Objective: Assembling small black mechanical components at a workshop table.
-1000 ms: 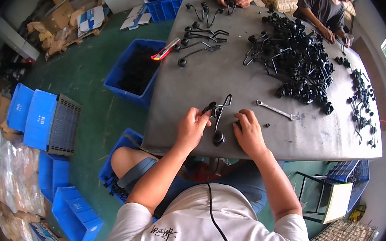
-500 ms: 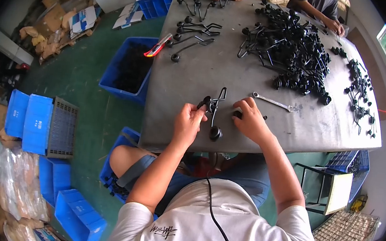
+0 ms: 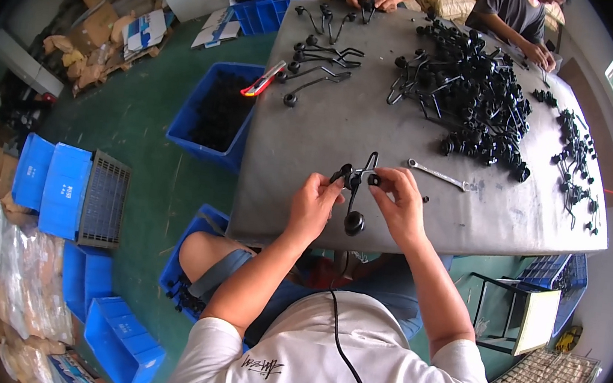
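Observation:
Near the table's front edge, my left hand (image 3: 312, 206) is closed on a black bent-rod part (image 3: 354, 223), gripping its round fitting. The rod's bent loop points away from me, and one round knob hangs toward me. My right hand (image 3: 402, 205) pinches a small round black piece (image 3: 374, 180) between thumb and finger. That piece is right beside the rod; whether the two touch I cannot tell. A combination wrench (image 3: 438, 175) lies just beyond my right hand, and a tiny black piece (image 3: 426, 200) rests beside it.
A large heap of black rod parts (image 3: 483, 98) covers the table's far right. Several more lie in a row (image 3: 321, 61) at far left, near a red utility knife (image 3: 262, 79). A blue crate (image 3: 183, 117) adjoins the left edge. Two people work across the table.
My right hand has lifted the small round piece off the table and brought it left, up to the rod part. My left hand still holds the rod part.

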`<state>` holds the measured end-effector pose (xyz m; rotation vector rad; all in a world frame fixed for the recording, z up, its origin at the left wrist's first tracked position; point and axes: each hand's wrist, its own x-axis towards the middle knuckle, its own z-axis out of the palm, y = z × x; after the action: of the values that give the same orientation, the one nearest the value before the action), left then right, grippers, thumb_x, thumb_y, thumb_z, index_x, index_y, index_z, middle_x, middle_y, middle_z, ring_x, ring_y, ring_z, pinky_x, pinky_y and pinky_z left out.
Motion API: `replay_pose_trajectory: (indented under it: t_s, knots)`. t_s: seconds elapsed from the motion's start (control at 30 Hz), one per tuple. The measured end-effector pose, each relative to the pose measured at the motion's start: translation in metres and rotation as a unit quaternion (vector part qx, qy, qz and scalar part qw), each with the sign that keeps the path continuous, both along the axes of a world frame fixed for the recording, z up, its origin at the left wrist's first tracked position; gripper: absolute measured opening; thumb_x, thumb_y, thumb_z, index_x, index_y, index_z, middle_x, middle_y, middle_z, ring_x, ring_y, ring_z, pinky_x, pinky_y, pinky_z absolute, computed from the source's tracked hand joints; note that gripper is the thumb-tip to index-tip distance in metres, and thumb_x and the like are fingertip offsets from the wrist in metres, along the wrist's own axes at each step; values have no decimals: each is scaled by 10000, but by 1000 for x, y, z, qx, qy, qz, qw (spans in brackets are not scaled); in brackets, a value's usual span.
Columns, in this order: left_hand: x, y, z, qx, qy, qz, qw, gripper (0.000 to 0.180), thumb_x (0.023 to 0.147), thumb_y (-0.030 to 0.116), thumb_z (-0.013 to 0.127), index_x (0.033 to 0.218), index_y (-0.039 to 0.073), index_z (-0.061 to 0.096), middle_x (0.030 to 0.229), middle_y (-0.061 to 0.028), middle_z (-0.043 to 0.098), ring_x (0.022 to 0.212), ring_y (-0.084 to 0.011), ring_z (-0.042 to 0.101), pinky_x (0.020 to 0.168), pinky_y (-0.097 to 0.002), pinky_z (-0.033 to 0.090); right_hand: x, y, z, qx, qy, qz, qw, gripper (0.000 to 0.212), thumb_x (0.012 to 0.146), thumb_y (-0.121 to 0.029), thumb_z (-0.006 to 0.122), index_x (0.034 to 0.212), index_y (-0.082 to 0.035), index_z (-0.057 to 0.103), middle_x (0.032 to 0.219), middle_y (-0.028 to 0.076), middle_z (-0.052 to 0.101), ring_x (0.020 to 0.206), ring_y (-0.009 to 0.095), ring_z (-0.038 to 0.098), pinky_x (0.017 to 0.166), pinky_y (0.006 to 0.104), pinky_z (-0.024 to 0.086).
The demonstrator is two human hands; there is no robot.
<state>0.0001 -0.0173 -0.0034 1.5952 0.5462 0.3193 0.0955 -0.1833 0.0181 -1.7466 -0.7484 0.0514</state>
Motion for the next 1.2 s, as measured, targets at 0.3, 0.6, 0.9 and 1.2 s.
replay_pose_trajectory:
  t_s: [0.3, 0.6, 0.9, 1.2]
  knots:
    - [0, -5, -7, 11, 0, 2, 1000, 301, 990, 306, 672, 935, 26, 575, 740, -34, 697, 510, -56, 527, 454, -248, 399, -12, 15, -20, 28, 144, 22, 989, 283, 873, 16, 740, 1137, -29, 650, 1053, 60, 557, 850, 126, 606, 739, 265, 504]
    - [-2, -3, -2, -25, 2, -28, 999, 328, 982, 342, 683, 951, 33, 575, 741, -32, 677, 498, -39, 491, 453, -217, 381, -11, 6, -10, -3, 46, 42, 998, 340, 882, -29, 753, 1200, -31, 635, 1044, 50, 549, 850, 121, 586, 751, 253, 496]
    - [-2, -3, -10, -67, -36, -29, 997, 316, 993, 336, 668, 966, 34, 579, 746, -32, 679, 513, -44, 500, 465, -213, 384, 2, -55, -30, -127, -108, -219, 961, 266, 862, -74, 737, 1107, -61, 634, 948, 113, 590, 794, 253, 624, 710, 367, 523]
    - [-3, -4, -10, -40, -33, -4, 999, 305, 993, 315, 670, 981, 25, 575, 753, -34, 680, 506, -48, 483, 468, -225, 383, 34, -89, -33, -292, -112, -150, 938, 251, 900, -123, 693, 1124, -50, 607, 999, 160, 616, 858, 343, 644, 767, 429, 538]
